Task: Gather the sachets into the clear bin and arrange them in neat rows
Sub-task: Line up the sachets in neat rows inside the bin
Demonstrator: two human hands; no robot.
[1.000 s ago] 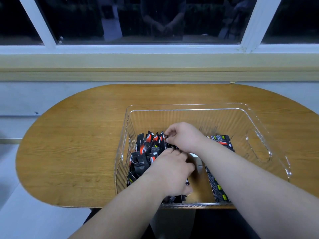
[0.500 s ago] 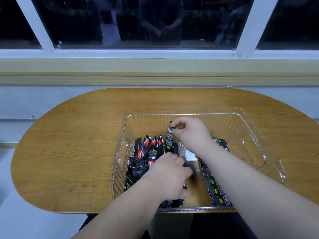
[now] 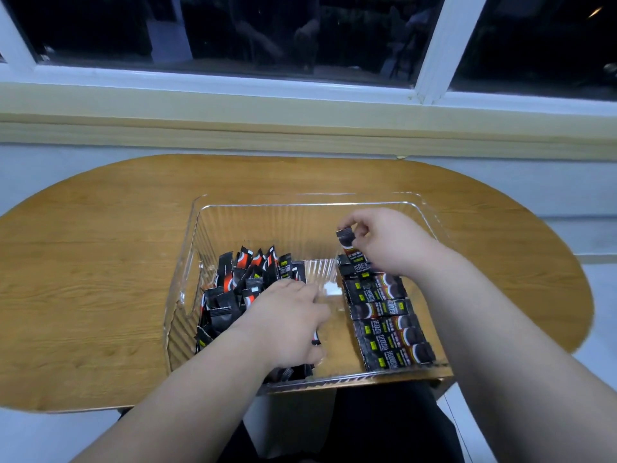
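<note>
While the right hand [image 3: 390, 242] pinches one sachet [image 3: 347, 242] by its top edge, upright at the far end of the flat row [image 3: 387, 325] along the right side of the clear bin [image 3: 250, 225], the left hand [image 3: 283, 325] lies knuckles-up on the loose pile [image 3: 240, 279] at the bin's left. Its fingers bend down into the pile; grip hidden, can't tell. Bin sits on the wooden table [image 3: 100, 262].

Clear bin [image 3: 300, 208]: transparent, ribbed walls, on the desk [image 3: 100, 262].
Loose sachets [image 3: 233, 289]: black-and-red jumble, bin's left side.
Sachet row [image 3: 384, 324]: black, flat, side by side, right side.
Lifted sachet [image 3: 349, 243]: upright above the row's far end.
</note>
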